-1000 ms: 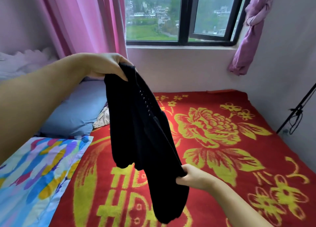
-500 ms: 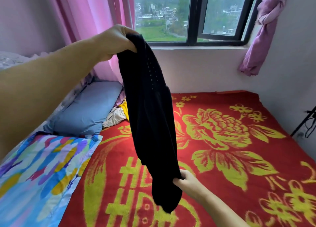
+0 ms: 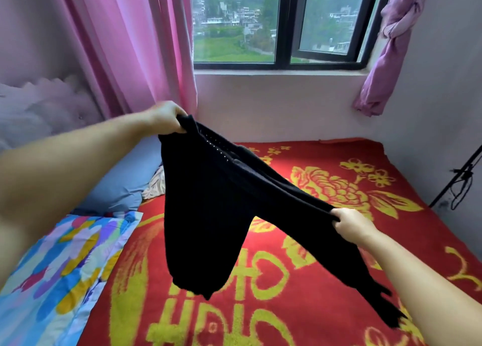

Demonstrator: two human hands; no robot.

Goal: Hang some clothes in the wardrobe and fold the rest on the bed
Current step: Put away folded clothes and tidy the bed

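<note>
A black knitted garment (image 3: 208, 210) hangs in the air above the bed, stretched between my two hands. My left hand (image 3: 167, 117) grips its upper edge at the top left. My right hand (image 3: 350, 224) grips another part lower and to the right, and one long black piece trails down past my right forearm. The wider body of the garment sags in the middle. Below it lies the bed's red blanket (image 3: 326, 293) with yellow flowers. No wardrobe is in view.
A blue pillow (image 3: 125, 181) and a multicoloured pillow (image 3: 57, 272) lie at the bed's left, with a pale crumpled cloth (image 3: 155, 185) between pillow and blanket. Pink curtain (image 3: 135, 45) and window behind. A dark stand with cables (image 3: 459, 181) leans at the right wall.
My left hand came down from high up to chest level. My right hand pulled its part of the garment out to the right, so the black garment now spreads wide instead of hanging straight.
</note>
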